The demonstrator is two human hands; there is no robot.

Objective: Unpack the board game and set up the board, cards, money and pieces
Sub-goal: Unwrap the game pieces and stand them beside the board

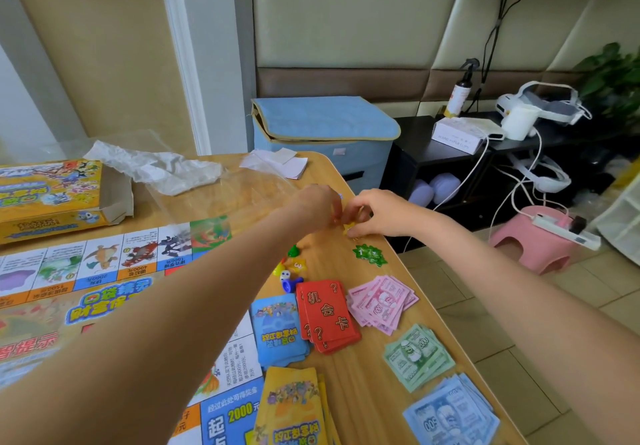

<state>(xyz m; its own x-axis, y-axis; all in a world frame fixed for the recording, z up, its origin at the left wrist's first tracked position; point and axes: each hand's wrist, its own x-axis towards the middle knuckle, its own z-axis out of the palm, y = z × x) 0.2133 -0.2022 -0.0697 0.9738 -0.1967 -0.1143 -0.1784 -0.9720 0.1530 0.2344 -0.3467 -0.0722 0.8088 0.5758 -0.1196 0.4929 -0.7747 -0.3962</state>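
Note:
My left hand and my right hand meet near the table's right edge, both pinching small yellow tokens. Below them lie green star tokens and a cluster of pawns with a die. The game board lies unfolded on the left. Red cards, blue cards and yellow cards sit beside it. Pink money, green money and blue money are stacked along the right side.
The open yellow game box lies at the back left, with crumpled plastic wrap and a clear bag behind the board. White paper slips rest at the far edge. A blue storage box and a pink stool stand beyond the table.

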